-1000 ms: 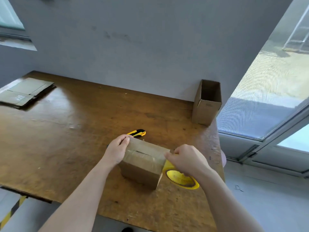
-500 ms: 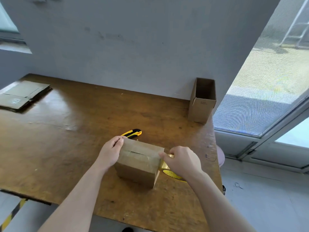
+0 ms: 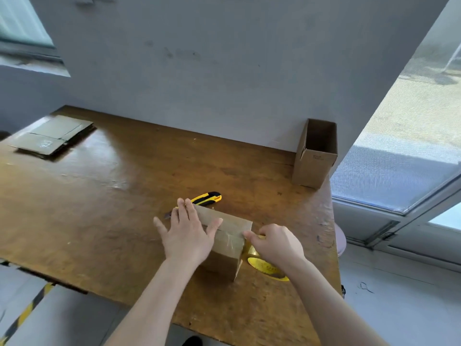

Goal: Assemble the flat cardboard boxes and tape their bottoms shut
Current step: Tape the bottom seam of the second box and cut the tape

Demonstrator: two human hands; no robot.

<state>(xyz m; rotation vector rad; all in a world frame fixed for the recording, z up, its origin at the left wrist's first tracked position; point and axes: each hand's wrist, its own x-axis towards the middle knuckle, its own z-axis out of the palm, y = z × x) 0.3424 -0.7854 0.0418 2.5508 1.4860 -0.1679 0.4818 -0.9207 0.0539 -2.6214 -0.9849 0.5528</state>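
Cardboard box [image 3: 230,242] sits near the right front of the surface [image 3: 99,196], its top half-covered by the left hand [image 3: 187,233], flat with fingers spread. Right hand [image 3: 277,243] curls round the tape roll [image 3: 267,267], hiding most of it.

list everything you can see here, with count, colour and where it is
table: 1, brown wood, fills the lower view
flat cardboard: 1 stack, brown, far left corner of the table
open box: 1, brown, upright at the far right corner by the wall
near box: 1, brown, near middle, shiny tape on top
utility knife: 1, yellow and black, just behind the near box
tape roll: 1, yellow, right of the near box
left hand: 1, flat on the near box's top
right hand: 1, curled on the tape roll
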